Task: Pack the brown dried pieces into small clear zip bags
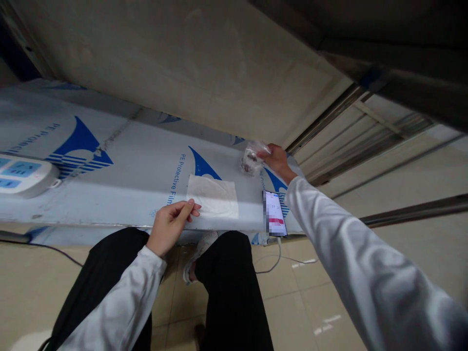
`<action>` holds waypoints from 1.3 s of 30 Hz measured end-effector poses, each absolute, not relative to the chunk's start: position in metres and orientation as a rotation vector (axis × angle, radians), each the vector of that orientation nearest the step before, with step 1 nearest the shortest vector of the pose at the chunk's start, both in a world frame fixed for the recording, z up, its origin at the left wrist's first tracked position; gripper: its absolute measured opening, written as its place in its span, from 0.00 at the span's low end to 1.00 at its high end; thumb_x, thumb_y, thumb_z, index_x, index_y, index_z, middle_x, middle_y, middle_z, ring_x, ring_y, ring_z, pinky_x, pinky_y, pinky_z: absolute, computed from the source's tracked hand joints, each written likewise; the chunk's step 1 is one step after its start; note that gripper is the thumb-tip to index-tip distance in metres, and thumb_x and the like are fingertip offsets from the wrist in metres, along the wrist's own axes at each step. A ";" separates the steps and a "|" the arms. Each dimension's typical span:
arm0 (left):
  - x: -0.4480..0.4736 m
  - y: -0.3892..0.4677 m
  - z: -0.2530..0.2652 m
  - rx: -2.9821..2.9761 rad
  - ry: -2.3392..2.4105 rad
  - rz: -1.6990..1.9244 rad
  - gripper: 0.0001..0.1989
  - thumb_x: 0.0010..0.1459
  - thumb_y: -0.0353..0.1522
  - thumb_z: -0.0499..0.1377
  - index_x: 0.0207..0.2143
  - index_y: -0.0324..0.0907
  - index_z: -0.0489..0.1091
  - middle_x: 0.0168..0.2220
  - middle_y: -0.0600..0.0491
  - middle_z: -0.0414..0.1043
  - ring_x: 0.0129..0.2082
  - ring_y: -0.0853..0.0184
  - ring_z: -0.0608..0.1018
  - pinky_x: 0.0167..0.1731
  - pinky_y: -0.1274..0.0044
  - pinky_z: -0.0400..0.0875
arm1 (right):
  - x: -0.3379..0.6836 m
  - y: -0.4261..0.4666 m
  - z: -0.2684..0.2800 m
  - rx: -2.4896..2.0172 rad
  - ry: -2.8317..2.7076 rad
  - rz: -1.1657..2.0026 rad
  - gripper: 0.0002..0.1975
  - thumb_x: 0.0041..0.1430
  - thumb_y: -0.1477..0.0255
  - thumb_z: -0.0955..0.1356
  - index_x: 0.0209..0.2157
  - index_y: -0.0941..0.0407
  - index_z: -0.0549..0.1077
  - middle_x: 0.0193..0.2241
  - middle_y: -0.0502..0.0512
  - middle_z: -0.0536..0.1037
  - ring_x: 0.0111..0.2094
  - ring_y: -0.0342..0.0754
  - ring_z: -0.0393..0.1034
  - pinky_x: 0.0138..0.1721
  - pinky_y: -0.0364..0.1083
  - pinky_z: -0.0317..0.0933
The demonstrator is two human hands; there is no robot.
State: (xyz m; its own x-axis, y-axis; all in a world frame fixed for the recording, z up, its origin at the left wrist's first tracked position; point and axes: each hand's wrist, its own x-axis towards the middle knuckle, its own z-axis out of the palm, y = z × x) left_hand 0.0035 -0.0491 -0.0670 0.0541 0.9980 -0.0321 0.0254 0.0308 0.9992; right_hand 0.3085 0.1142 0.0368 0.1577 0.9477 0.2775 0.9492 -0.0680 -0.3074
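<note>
My right hand (276, 160) is closed on the edge of a small clear plastic bag (251, 161), toward the back right of the film-covered surface. Small dark items show inside the bag, too blurred to name. A white tissue (215, 196) lies flat near the front edge. Over its left side is my left hand (173, 222), thumb and fingers pinched together; whether anything small is between them I cannot make out. Right of the tissue and below my right hand lies a phone (276, 213) with a lit screen and a cable plugged in.
A white power strip (27, 176) with blue sockets sits at the left of the bench (139, 161). A pale wall (183, 58) rises behind it. Metal rails (325, 119) run along the right. My legs are below the front edge, and the phone's cable (280, 253) hangs there.
</note>
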 end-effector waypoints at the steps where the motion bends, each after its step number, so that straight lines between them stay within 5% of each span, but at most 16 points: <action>1: 0.004 -0.049 -0.068 1.223 1.208 1.116 0.19 0.55 0.44 0.57 0.26 0.39 0.77 0.31 0.50 0.79 0.23 0.70 0.71 0.28 0.78 0.67 | 0.294 0.116 0.042 -1.968 -1.810 0.000 0.11 0.46 0.67 0.70 0.30 0.60 0.73 0.29 0.54 0.75 0.33 0.49 0.68 0.33 0.44 0.60; 7: 0.008 -0.052 -0.066 1.268 1.252 1.095 0.20 0.56 0.44 0.54 0.23 0.40 0.75 0.30 0.51 0.79 0.21 0.70 0.71 0.24 0.79 0.65 | 0.156 0.126 0.034 -1.355 -1.713 0.761 0.13 0.44 0.66 0.71 0.30 0.58 0.70 0.26 0.50 0.72 0.25 0.43 0.67 0.25 0.43 0.63; 11: 0.004 -0.052 -0.069 1.280 1.318 1.122 0.19 0.58 0.42 0.51 0.27 0.40 0.76 0.23 0.53 0.76 0.20 0.71 0.71 0.23 0.80 0.63 | 0.060 0.120 -0.008 -1.312 -1.487 1.185 0.19 0.44 0.71 0.72 0.39 0.56 0.66 0.33 0.51 0.74 0.27 0.43 0.70 0.26 0.44 0.67; 16: -0.005 -0.051 -0.070 1.320 1.450 1.127 0.16 0.55 0.33 0.52 0.17 0.40 0.70 0.14 0.58 0.64 0.17 0.73 0.65 0.21 0.80 0.55 | 0.016 0.107 -0.054 -1.527 -1.828 0.837 0.32 0.46 0.69 0.73 0.53 0.55 0.60 0.47 0.60 0.72 0.45 0.53 0.70 0.44 0.53 0.65; 20: -0.007 -0.048 -0.068 1.264 1.441 1.157 0.18 0.57 0.35 0.51 0.17 0.40 0.69 0.14 0.59 0.63 0.17 0.73 0.65 0.22 0.80 0.56 | 0.026 0.103 -0.058 -1.611 -2.108 0.409 0.22 0.54 0.60 0.67 0.49 0.56 0.69 0.52 0.63 0.69 0.55 0.57 0.60 0.52 0.56 0.58; 26: -0.006 -0.047 -0.068 1.198 1.410 1.169 0.18 0.57 0.36 0.51 0.18 0.40 0.71 0.16 0.56 0.68 0.19 0.71 0.70 0.23 0.80 0.60 | 0.025 0.102 -0.051 -1.810 -2.227 0.278 0.07 0.50 0.71 0.69 0.32 0.56 0.78 0.42 0.62 0.76 0.48 0.58 0.67 0.47 0.53 0.61; 31: -0.011 -0.045 -0.068 1.000 1.390 1.245 0.18 0.57 0.40 0.51 0.26 0.39 0.75 0.22 0.52 0.75 0.21 0.71 0.73 0.25 0.80 0.65 | 0.031 0.106 -0.036 -1.616 -2.072 0.292 0.06 0.50 0.72 0.68 0.30 0.56 0.78 0.41 0.58 0.77 0.47 0.53 0.69 0.49 0.50 0.61; 39: -0.015 -0.039 -0.070 0.722 1.364 1.416 0.19 0.55 0.44 0.54 0.27 0.37 0.73 0.21 0.55 0.70 0.15 0.76 0.66 0.18 0.83 0.61 | 0.075 0.104 -0.005 -1.283 -1.748 0.762 0.07 0.48 0.71 0.69 0.31 0.57 0.73 0.23 0.50 0.78 0.26 0.45 0.75 0.33 0.45 0.68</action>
